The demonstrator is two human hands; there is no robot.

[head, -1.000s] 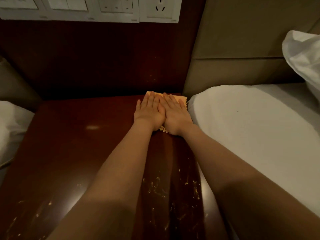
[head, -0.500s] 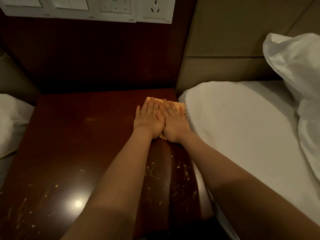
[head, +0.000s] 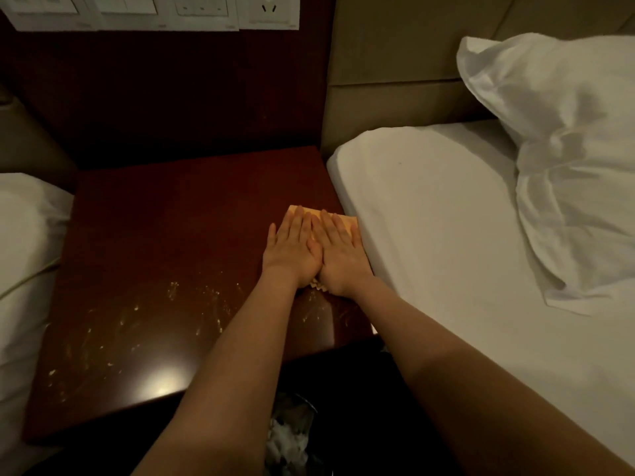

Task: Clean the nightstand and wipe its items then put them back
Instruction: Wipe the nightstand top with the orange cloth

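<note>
A dark red-brown nightstand (head: 165, 235) fills the middle of the head view. An orange cloth (head: 345, 221) lies on its right side, close to the mattress edge. My left hand (head: 292, 250) and my right hand (head: 340, 255) lie flat side by side on the cloth, fingers straight, pressing it to the wood. Only the cloth's far edge and a frayed bit below my palms show. Pale crumbs (head: 171, 293) are scattered over the front half of the top. No other items stand on the nightstand.
A white mattress (head: 446, 252) borders the nightstand on the right, with a white pillow (head: 567, 159) on it. Another white bed (head: 24, 269) lies at the left. A bin with crumpled waste (head: 288, 438) sits below the front edge. Wall switches and a socket (head: 264, 10) are above.
Both hands have slid the cloth toward me from the back right corner along the right side. The view has tilted down, showing the front edge and the bin.
</note>
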